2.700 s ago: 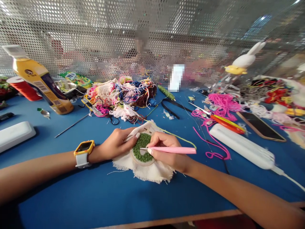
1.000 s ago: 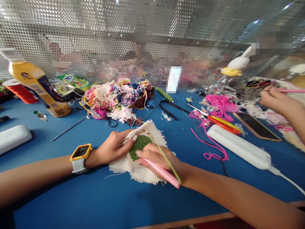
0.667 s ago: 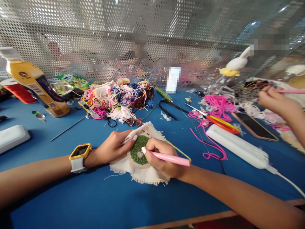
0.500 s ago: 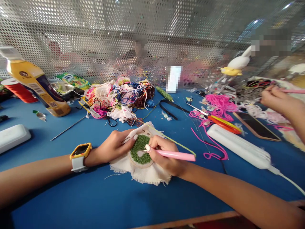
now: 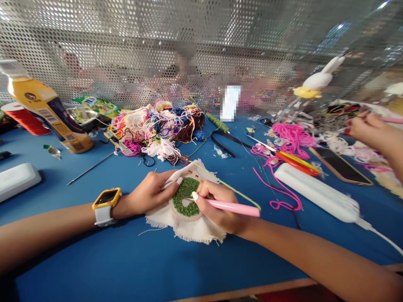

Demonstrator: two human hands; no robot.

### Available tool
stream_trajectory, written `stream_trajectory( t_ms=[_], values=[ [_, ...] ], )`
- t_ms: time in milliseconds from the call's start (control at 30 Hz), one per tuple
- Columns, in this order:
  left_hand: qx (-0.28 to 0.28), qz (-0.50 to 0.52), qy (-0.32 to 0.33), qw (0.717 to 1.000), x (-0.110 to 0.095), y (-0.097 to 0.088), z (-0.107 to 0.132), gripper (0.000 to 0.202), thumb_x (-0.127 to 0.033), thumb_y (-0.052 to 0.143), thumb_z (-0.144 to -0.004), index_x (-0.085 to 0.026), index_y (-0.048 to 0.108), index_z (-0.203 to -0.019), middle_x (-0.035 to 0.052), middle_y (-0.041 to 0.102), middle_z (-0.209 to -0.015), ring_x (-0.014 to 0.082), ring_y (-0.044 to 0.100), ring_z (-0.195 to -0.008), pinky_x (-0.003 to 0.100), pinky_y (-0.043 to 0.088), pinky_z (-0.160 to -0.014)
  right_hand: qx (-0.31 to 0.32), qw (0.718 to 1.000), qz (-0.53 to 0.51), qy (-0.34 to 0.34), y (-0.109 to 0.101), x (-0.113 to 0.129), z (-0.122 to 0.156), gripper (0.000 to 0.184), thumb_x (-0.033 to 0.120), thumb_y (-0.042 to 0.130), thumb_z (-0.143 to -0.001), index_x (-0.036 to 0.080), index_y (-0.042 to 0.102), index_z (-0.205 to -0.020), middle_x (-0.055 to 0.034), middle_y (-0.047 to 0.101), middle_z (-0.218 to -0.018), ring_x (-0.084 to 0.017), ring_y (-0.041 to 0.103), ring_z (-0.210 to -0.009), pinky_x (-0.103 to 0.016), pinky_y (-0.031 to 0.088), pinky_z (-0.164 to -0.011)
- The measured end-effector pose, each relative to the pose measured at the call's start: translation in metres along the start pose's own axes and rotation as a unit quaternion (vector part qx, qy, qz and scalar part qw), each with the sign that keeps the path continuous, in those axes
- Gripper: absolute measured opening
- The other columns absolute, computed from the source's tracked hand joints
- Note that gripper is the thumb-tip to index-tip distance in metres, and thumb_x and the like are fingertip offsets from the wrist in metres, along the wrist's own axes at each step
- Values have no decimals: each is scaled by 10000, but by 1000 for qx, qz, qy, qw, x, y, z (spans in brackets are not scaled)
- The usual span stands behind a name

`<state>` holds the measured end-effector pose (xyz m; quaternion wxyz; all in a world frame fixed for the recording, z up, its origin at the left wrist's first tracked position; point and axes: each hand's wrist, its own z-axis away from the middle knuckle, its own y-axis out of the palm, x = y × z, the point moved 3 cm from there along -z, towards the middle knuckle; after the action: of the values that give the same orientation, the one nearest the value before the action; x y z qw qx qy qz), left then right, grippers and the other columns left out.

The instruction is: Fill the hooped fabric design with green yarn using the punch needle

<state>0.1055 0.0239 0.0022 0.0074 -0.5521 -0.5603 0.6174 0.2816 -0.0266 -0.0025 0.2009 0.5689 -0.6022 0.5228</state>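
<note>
Perforated metal (image 5: 126, 46) stands behind a blue table (image 5: 126, 260). The cloth (image 5: 201, 230) spreads rightward from the left hand (image 5: 154, 191), which is half curled, holding its edge. From the right hand (image 5: 222, 218) — closed in a pinch — the pen (image 5: 234, 207) points leftward, long axis running side to side, tip at a bare patch (image 5: 188, 203) among the green loops (image 5: 179, 202).

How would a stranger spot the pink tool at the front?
On the blue tabletop, find the fringed white cloth. Over its round green looped patch, the right hand holds the slim, pink-handled, metal-tipped tool. Smooth and straight, it stands out from the bumpy patch.
</note>
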Motion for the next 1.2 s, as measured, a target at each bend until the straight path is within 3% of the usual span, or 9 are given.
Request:
stream_trajectory(
  t_ms=[533, 967, 1200],
  values=[
    [8, 12, -2, 1000, -2, 0, -1, 382, -317, 397, -925, -104, 535, -1210, -33, 495, -654, 78, 351, -552, 159, 332, -485, -39, 998, -48, 14, 0, -2, -3, 261, 260, 484, -870, 191, 401, -632, 39, 390, -579, -102, 368, -536, -250, 302, -513],
    [3, 17, 3, 1000, -4, -1, -2, 346, -302, 400, -924, -99, 554, -1158, -36, 464, -637, 78, 342, -551, 160, 328, -485, -42, 998, -39, 27, -1, -2, -2, 260, 277, 487, -875, 189, 413, -642, 37, 419, -586, -101, 405, -540, -249, 334, -525],
    [-3, 0, -3, 1000, 0, 1, 0, 306, -332, 392, -923, -92, 580, -939, -24, 496, -624, 76, 365, -532, 170, 343, -490, 0, 1000, 29, 4, 4, 2, -5, 180, 204, 517, -859, 179, 465, -688, 30, 467, -623, -99, 453, -579, -226, 362, -542]
  ],
)
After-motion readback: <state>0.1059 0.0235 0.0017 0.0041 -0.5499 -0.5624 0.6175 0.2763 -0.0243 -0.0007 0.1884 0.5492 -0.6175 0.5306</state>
